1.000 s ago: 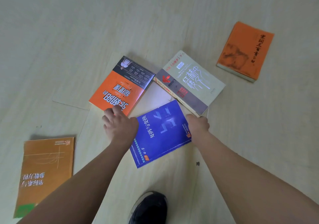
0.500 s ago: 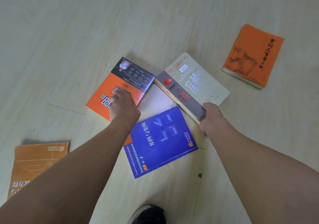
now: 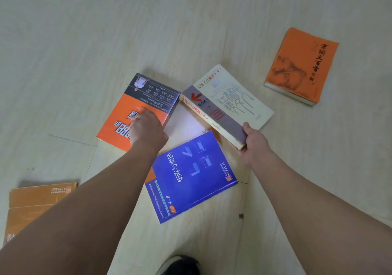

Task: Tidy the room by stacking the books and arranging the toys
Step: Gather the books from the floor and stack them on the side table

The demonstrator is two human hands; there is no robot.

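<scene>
head view: right hand (image 3: 253,146) grips the near corner of the cream book (image 3: 228,105), thumb on top, likely to lift it. left hand (image 3: 147,129) rests fingers on the orange-black book (image 3: 137,113), grip unclear. blue book (image 3: 191,177) lies between them, floor (image 3: 84,41) beyond it open.

Blue book (image 3: 191,177), cream-and-grey book (image 3: 229,103), orange books (image 3: 301,66), pale floor (image 3: 84,41).
</scene>
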